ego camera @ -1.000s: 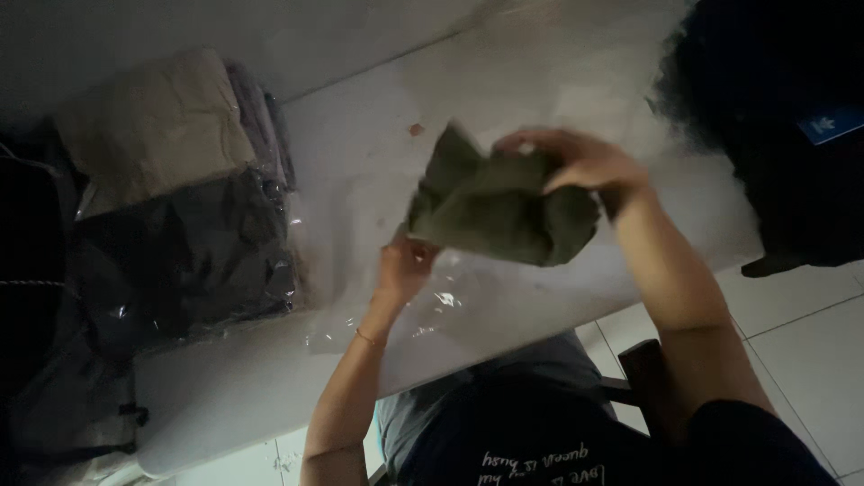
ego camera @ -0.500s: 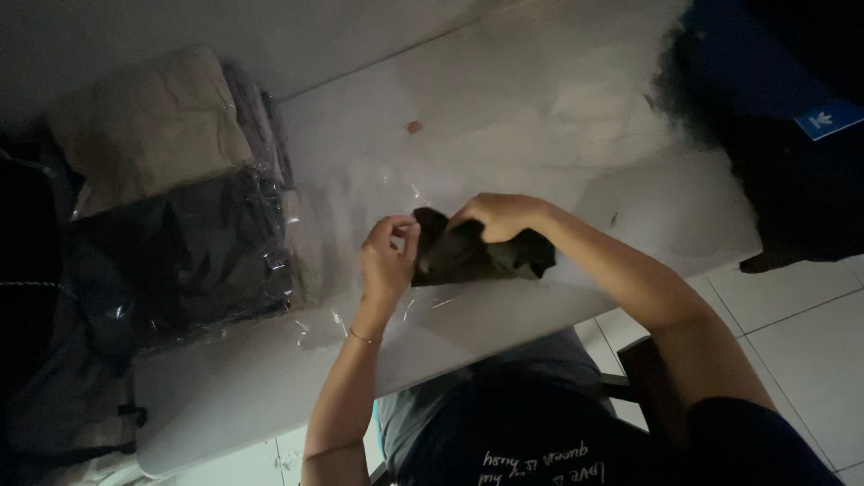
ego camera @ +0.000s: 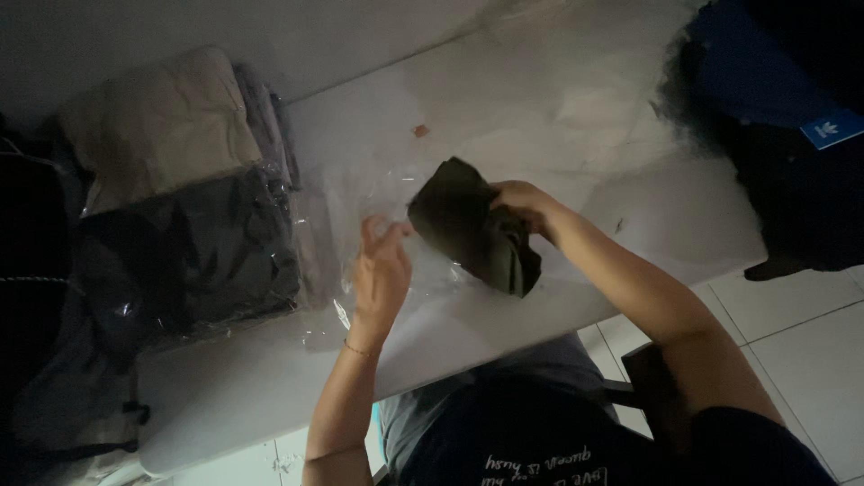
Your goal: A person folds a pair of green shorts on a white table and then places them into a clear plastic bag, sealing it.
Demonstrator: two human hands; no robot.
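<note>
White table point(ego camera: 558, 99) — tiled floor point(ego camera: 792, 333), right hand point(ego camera: 522, 202) gripping dark garment point(ego camera: 472, 225)

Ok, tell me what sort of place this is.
Probably a small clothes-packing spot, perhaps at home. A stack of bagged folded garments sits on a white table over tiled floor, while the right hand holds a folded dark green garment beside a clear plastic bag.

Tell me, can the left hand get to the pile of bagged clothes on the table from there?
Probably yes. The left hand holds the clear plastic bag, and the pile of bagged clothes lies just beside it on the white table, nothing between.
</note>
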